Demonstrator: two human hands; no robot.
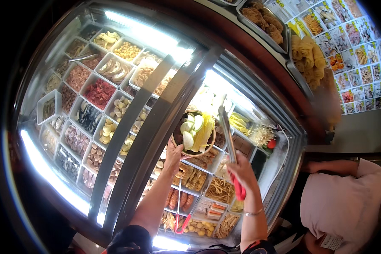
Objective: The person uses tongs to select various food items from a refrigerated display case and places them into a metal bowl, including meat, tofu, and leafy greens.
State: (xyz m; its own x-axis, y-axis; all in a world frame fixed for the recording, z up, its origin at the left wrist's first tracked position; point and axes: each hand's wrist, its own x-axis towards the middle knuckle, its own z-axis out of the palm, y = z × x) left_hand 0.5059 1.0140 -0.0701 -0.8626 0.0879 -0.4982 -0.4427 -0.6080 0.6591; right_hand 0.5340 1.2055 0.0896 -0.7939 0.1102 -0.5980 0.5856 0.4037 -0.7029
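My left hand (174, 154) grips the rim of a round bowl (193, 155) inside the display case. Pale green vegetable slices (190, 128) and yellow-green leafy strips (203, 131) lie in the bowl. Just right of it, my right hand (241, 173) is closed around metal tongs (228, 136) with red handles. The tong tips point up among pale vegetables in bright glare; whether they pinch anything, I cannot tell. Enoki mushrooms (262, 135) and a red tomato (271, 143) sit to the right of the tongs.
Plastic bins of meat (99, 92), sausages (185, 201) and fried strips (220, 190) fill the case. Other red-handled tongs (178, 219) rest on the bins. A dark frame (158, 117) crosses the case. Trays of fried food (263, 22) stand on top. A person (343, 200) is at the right.
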